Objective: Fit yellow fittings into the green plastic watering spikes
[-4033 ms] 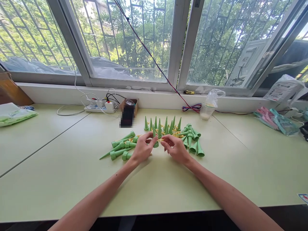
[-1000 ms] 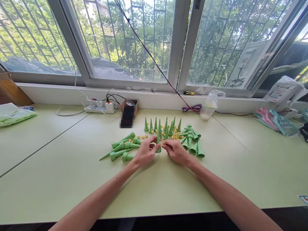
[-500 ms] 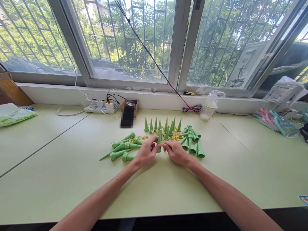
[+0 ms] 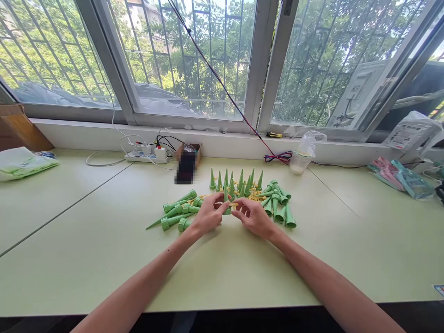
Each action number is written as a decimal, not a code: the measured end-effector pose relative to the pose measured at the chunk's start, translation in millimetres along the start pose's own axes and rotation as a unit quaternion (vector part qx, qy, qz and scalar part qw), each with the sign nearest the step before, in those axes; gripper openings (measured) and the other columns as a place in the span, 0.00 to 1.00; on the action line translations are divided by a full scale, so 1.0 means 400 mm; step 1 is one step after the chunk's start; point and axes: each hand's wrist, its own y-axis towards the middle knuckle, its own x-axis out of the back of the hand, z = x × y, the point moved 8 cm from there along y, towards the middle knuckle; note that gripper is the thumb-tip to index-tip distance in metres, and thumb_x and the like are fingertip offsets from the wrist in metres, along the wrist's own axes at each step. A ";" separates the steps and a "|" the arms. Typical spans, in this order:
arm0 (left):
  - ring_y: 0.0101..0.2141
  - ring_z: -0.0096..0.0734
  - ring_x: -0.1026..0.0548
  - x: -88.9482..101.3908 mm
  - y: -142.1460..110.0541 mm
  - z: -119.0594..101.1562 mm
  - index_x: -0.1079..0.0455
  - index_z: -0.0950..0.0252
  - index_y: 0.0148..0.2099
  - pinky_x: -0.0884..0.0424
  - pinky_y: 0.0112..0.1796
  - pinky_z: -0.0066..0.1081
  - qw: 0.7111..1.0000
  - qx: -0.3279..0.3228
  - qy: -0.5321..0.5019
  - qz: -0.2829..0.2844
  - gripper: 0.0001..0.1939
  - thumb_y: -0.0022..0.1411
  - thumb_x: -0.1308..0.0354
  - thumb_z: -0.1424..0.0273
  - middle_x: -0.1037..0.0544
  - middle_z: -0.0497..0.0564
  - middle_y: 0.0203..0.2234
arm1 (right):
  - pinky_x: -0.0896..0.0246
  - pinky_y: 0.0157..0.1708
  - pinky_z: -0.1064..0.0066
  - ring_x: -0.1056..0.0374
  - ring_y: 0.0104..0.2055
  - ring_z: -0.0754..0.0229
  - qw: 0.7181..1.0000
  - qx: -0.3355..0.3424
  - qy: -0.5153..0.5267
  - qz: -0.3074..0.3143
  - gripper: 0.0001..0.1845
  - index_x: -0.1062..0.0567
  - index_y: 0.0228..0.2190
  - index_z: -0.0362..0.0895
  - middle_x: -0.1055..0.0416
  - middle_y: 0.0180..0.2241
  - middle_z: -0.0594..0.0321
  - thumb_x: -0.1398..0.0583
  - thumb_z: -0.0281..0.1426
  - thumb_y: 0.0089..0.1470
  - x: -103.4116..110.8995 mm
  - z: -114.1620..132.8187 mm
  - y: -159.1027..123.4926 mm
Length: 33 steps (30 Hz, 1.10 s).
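Upright between my fingers is a green plastic watering spike point(image 4: 226, 194); my left hand point(image 4: 209, 214) is closed around its lower part. My right hand point(image 4: 255, 217) pinches a small yellow plastic valve piece point(image 4: 234, 204) against the spike's side, its fingertips partly hiding it. Whether the piece sits inside the spike I cannot tell. Behind my hands, several green spikes point(image 4: 212, 180) stand point up with yellow pieces point(image 4: 258, 196) scattered among them. More spikes with ridged caps point(image 4: 169, 223) lie by my left wrist, and open-ended green cones point(image 4: 290, 218) are heaped beyond my right hand.
At the back stand a power strip point(image 4: 147, 157) with cables, a small cardboard box point(image 4: 197, 155) and a plastic cup in a bag point(image 4: 300, 159). Plastic packages point(image 4: 409, 178) lie far right, a white-green packet point(image 4: 26, 164) far left. The table's front edge point(image 4: 222, 309) is close to me.
The spike in my left hand has shifted slightly left and up. My right fingers have opened a little around the yellow piece, which now shows against the spike. The view has shifted slightly.
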 end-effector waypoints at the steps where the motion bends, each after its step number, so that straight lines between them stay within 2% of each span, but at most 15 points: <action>1: 0.14 0.18 0.40 0.001 0.000 0.002 0.32 0.66 0.43 0.44 0.13 0.23 1.000 0.009 -0.011 0.002 0.16 0.60 0.45 0.59 0.30 0.46 0.25 | 0.41 0.26 0.74 0.36 0.25 0.65 1.000 0.000 0.009 0.001 0.14 0.28 0.45 0.43 0.28 0.31 0.62 0.40 0.35 0.57 0.000 -0.001 0.000; 5: 0.12 0.15 0.41 0.000 0.002 0.012 0.33 0.66 0.42 0.45 0.13 0.22 0.999 0.022 -0.039 0.010 0.17 0.59 0.43 0.57 0.30 0.46 0.26 | 0.39 0.26 0.74 0.35 0.25 0.65 1.000 -0.004 0.029 -0.005 0.12 0.27 0.42 0.43 0.28 0.32 0.61 0.39 0.33 0.57 0.003 -0.005 0.001; 13: 0.13 0.16 0.41 -0.011 0.003 0.022 0.33 0.67 0.41 0.47 0.12 0.23 0.999 0.014 -0.037 0.023 0.16 0.59 0.44 0.58 0.26 0.49 0.30 | 0.40 0.26 0.73 0.36 0.24 0.65 1.000 -0.006 0.022 -0.004 0.07 0.25 0.38 0.43 0.28 0.28 0.63 0.38 0.30 0.55 0.002 -0.008 0.000; 16: 0.15 0.18 0.38 -0.008 0.000 0.011 0.32 0.67 0.42 0.44 0.14 0.23 1.000 -0.002 -0.013 0.019 0.15 0.59 0.44 0.60 0.25 0.50 0.31 | 0.40 0.27 0.73 0.36 0.24 0.65 1.000 -0.003 0.022 -0.003 0.07 0.25 0.37 0.42 0.29 0.27 0.64 0.38 0.29 0.55 0.001 -0.009 0.000; 21: 0.21 0.25 0.32 -0.006 -0.003 0.002 0.31 0.67 0.42 0.38 0.19 0.24 0.999 -0.021 0.024 0.019 0.13 0.60 0.46 0.63 0.25 0.49 0.27 | 0.41 0.27 0.73 0.37 0.23 0.65 1.000 -0.001 0.022 -0.001 0.07 0.24 0.37 0.41 0.29 0.25 0.64 0.38 0.30 0.55 0.000 -0.011 -0.001; 27: 0.24 0.26 0.31 -0.015 -0.002 0.006 0.32 0.67 0.41 0.37 0.21 0.24 0.998 -0.045 0.042 0.026 0.11 0.60 0.47 0.65 0.25 0.52 0.34 | 0.44 0.26 0.74 0.41 0.21 0.66 1.000 0.003 0.021 0.006 0.06 0.25 0.33 0.42 0.33 0.20 0.68 0.40 0.32 0.58 -0.003 -0.014 -0.003; 33: 0.22 0.23 0.35 -0.030 -0.007 0.008 0.34 0.67 0.40 0.39 0.20 0.23 0.997 -0.057 0.044 0.035 0.10 0.60 0.45 0.65 0.27 0.50 0.32 | 0.48 0.25 0.74 0.44 0.20 0.67 1.000 0.020 0.002 -0.003 0.19 0.35 0.19 0.43 0.38 0.17 0.68 0.47 0.30 0.61 0.003 -0.008 -0.002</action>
